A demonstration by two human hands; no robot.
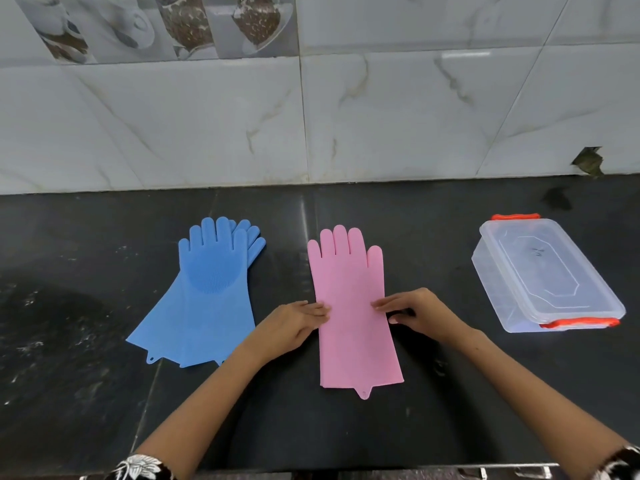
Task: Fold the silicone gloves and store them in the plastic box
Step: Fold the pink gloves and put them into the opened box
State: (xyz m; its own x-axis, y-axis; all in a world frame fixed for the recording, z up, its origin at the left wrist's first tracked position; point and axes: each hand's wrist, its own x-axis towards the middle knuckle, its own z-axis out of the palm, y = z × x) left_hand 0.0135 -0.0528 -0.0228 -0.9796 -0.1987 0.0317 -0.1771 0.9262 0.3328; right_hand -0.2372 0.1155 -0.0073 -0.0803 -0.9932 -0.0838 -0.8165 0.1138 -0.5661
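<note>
A pink silicone glove (351, 289) lies flat on the black counter, fingers pointing to the wall. My left hand (294, 322) touches its left edge with straight fingertips. My right hand (414, 311) rests its fingertips on the right edge, thumb tucked beside the glove. Two blue silicone gloves (204, 296) lie stacked to the left, the top one showing its bristle patch. A clear plastic box (543, 275) with red clips stands at the right with its lid on.
The black stone counter (450, 393) runs to a marble-tiled wall (381, 116) at the back. Its front edge (415, 467) is at the bottom of the view. A chipped tile corner (588, 161) shows at the far right.
</note>
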